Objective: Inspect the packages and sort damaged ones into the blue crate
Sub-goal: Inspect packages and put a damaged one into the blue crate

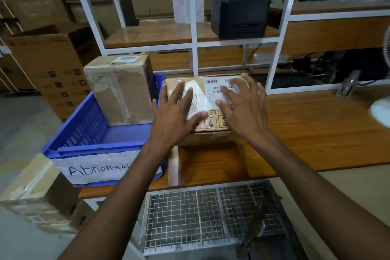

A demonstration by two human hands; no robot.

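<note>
Package (207, 107) sits on the desk (316, 133), crate (95, 145) at our 9 o'clock. Both hands, left (175, 120) and right (242, 112), spread flat above it, gripping nothing; left one nearer the crate.

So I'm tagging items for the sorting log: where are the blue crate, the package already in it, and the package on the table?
blue crate (84, 124): head view, left slatted wall.
package in the crate (120, 93): head view, front face.
package on the table (209, 135): head view, front side.

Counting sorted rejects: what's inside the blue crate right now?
One taped cardboard box stands upright at the blue crate's far end. The near floor looks bare; the left forearm hides the near right corner.
</note>
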